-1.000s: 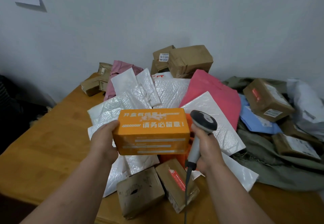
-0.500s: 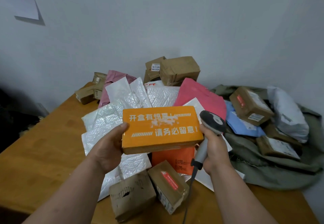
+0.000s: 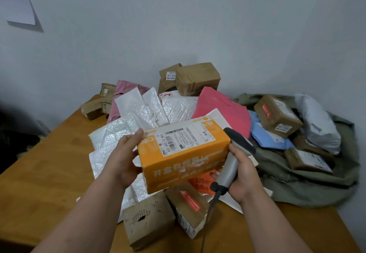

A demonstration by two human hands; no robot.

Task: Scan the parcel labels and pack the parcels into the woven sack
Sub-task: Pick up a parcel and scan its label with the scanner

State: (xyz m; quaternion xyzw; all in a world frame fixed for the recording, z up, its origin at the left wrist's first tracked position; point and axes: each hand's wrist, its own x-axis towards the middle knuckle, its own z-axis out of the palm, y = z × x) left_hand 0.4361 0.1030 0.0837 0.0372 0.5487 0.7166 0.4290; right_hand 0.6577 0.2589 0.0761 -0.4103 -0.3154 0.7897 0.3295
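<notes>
Left hand [image 3: 120, 159] clamps the orange box [image 3: 184, 153] by its end, label up, above the bench; right hand [image 3: 244, 175] wraps the scanner [image 3: 231, 161] alongside; box looks stiff, light, best held across its short ends

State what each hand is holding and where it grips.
The left hand grips the orange box by its left end. The right hand grips the barcode scanner around its grey handle.

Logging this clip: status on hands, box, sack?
Left hand grips orange box, label up. Right hand holds scanner beside it. Sack at right, parcels inside. Nothing in the way.
</notes>
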